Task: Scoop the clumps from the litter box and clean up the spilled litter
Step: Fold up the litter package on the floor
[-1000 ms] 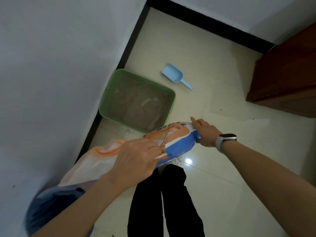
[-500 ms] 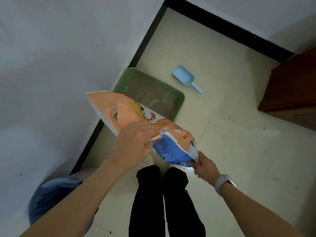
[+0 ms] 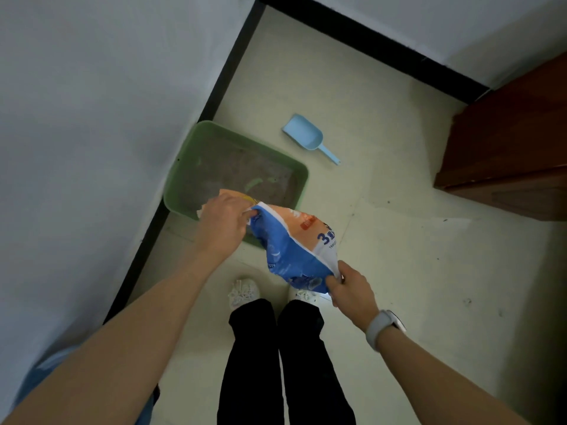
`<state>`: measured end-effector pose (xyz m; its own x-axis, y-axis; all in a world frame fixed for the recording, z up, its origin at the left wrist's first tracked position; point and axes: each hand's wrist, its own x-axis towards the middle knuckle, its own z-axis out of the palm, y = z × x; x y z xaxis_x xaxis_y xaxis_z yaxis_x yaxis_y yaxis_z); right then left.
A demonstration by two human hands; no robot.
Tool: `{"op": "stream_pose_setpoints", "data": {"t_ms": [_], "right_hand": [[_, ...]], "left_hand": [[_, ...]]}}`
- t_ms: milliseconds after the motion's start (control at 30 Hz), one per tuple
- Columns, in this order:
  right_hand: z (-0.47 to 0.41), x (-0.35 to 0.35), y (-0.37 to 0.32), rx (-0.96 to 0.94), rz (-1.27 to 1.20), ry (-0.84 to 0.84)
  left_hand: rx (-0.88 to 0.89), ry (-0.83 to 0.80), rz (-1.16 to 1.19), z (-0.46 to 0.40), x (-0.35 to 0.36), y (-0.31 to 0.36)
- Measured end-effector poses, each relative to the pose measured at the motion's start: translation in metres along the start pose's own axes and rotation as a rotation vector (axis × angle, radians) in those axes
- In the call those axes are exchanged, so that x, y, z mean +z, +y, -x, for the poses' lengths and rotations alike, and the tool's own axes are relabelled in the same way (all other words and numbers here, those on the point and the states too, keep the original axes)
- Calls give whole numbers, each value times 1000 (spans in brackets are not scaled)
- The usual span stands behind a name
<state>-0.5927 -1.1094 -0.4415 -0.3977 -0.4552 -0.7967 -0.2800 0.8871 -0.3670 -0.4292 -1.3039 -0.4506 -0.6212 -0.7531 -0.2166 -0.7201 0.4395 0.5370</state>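
Far left: white wall [image 3: 92,133] and black baseboard [image 3: 224,78]. Something blue sits low by our left arm; we can't tell what it is.

Green litter box [image 3: 302,173] is on the floor [image 3: 399,271] against the baseboard, grey litter inside with a couple of bare green patches. Clumps: can't make any out from here.

Our left hand [image 3: 224,223] is closed on the upper end of the litter bag [image 3: 294,250], right over the near edge of the box. The hand covers the bag's mouth, so we can't tell if it's open or which way it points.

Risks:
- If the mouth is open and the bag tips further, litter pours out early; half the bag hangs over bare floor, so part would miss the box.
- The bag is slack and crumpled. The load could shift suddenly and pull it from either grip.

Our shoes [image 3: 244,292] are directly below the bag, so any spill would land on or around them and get tracked about.

Our right hand [image 3: 349,289] pinches the bag's lower corner. It's a thin hold on slick plastic and the likeliest point to slip.

The blue scoop [image 3: 306,138] lies on the floor past the box, well apart from both hands. With both hands busy, the bag has to go down before scooping.

Far right: brown wooden cabinet [image 3: 506,148].
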Motion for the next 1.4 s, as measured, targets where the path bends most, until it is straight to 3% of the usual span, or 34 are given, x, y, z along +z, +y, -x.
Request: {"op": "stream_pose_setpoints", "data": {"t_ms": [167,333,600,1133,1400], "right_hand": [[1,-1,2,-2,39,9],[3,-1,0,-20,29,-22],[0,-6,-11,-40,-28,-40],[-11,-46,-46,-184,157,-43],[-14,-66,-51,-205,324,-53]], "left_hand": [[-25,36,24,-5,12,-2],[-239,-35,44,-9,31,-11],[-356,-40,-36,-22,37,7],[-408,-33,102,-54,37,-4],[-442,2,63,-55,40,-2]]}}
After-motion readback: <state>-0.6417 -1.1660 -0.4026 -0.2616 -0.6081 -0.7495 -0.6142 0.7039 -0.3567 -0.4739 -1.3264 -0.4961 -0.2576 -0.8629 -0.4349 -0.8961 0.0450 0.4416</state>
